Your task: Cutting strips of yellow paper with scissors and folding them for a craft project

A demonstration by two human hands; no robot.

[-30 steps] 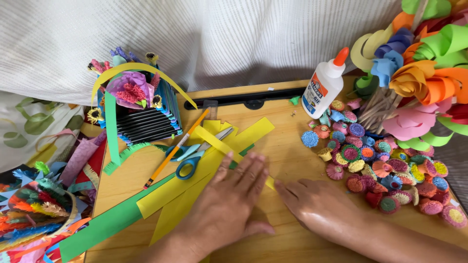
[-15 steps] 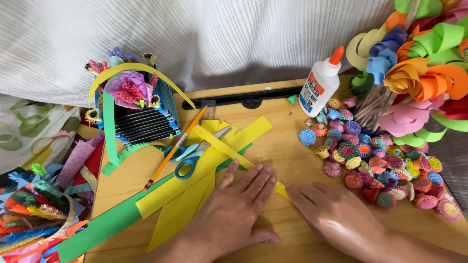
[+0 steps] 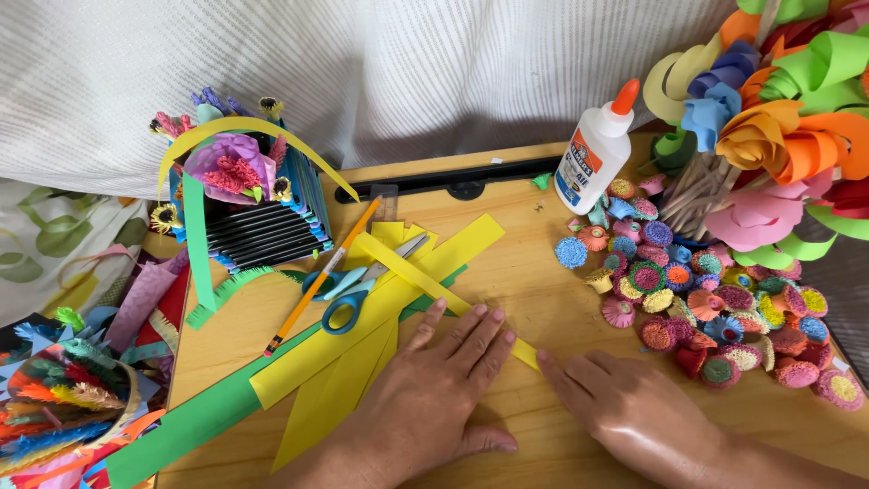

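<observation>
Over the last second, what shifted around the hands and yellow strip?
Both hands slid slightly toward the person along the narrow yellow strip: left hand pressing flat on it, right hand at its end. Scissors, glue bottle and paper flowers stayed put.

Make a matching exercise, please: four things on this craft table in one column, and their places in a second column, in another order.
Things:
1. scissors
2. glue bottle
3. left hand
4. paper basket

Places:
A. upright at the back, beside the paper flowers
B. flat on a yellow strip
C. lying on the yellow strips, handles towards the person
D. far left corner of the board

Pairs: 1-C, 2-A, 3-B, 4-D
</observation>
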